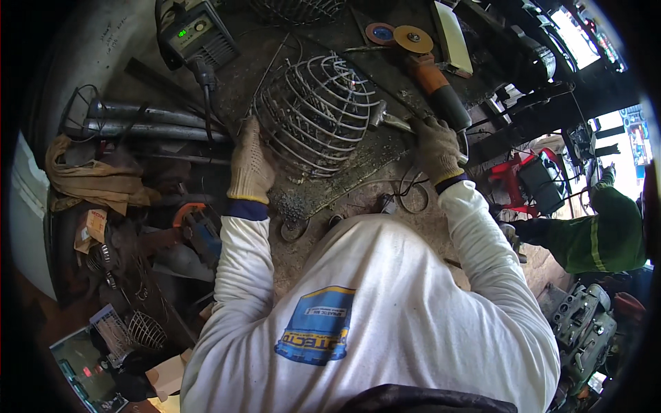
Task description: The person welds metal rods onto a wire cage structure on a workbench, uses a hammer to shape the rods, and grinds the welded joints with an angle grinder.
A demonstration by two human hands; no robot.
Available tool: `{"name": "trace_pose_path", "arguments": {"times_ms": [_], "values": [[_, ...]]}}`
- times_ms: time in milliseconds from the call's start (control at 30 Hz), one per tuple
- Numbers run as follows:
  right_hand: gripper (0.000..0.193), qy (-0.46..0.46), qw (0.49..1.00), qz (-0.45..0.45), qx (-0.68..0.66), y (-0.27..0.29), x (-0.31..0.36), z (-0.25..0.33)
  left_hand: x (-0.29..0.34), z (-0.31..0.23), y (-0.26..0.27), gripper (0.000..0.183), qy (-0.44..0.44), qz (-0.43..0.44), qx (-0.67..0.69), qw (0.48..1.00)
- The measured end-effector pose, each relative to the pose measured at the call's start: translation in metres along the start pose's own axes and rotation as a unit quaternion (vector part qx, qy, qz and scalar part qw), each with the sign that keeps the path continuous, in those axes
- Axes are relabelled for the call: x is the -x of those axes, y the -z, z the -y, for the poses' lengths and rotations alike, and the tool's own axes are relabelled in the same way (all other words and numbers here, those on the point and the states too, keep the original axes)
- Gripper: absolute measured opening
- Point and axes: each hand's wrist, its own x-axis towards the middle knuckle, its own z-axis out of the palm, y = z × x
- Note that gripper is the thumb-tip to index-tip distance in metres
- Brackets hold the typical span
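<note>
A round cage of bent metal rods [320, 113], like a wire basket, lies on its side on the dark worktop in front of me. My left hand [251, 164], in a knitted work glove, is closed at the cage's left edge and steadies it. In my gloved right hand [438, 148] is a metal hammer [394, 122]; its head is at the cage's right side, touching or very close to the rods. Just beyond that hand lies an orange and black angle grinder [441, 89] with a tan disc.
A welding machine [198, 36] with a lit display stands at the far left. Metal pipes [155, 129] and a brown cloth [93, 175] lie to the left. Loose grit [292, 206] covers the near worktop. A person in a green sleeve [585, 244] works at the right, near a red stand [508, 180].
</note>
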Motion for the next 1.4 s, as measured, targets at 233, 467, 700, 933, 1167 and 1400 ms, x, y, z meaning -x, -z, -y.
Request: {"name": "trace_pose_path", "arguments": {"times_ms": [233,467,700,933,1167,1400], "values": [[0.036,0.056,0.996,-0.064,-0.015,-0.006,-0.001,-0.014,0.008,0.018,-0.025,0.062,0.039,0.092,0.185,0.978],[0.035,0.072,0.994,-0.038,-0.067,-0.007,-0.002,-0.026,0.063,-0.05,-0.063,0.061,-0.035,0.133,0.157,0.978],[0.037,0.086,0.993,-0.023,-0.071,0.0,-0.002,-0.031,0.066,-0.095,-0.018,0.049,-0.266,0.051,-0.239,0.932],[0.037,0.087,0.993,-0.02,-0.071,-0.006,-0.003,-0.032,0.054,-0.088,0.018,0.071,-0.403,0.004,-0.751,0.523],[0.038,0.081,0.995,-0.03,-0.058,-0.004,-0.002,-0.029,-0.007,-0.095,0.049,0.078,-0.456,0.076,-0.79,0.402],[0.04,0.078,0.996,-0.028,-0.032,-0.007,-0.002,-0.026,-0.072,-0.088,0.065,0.065,-0.651,0.042,-0.749,0.118]]}}
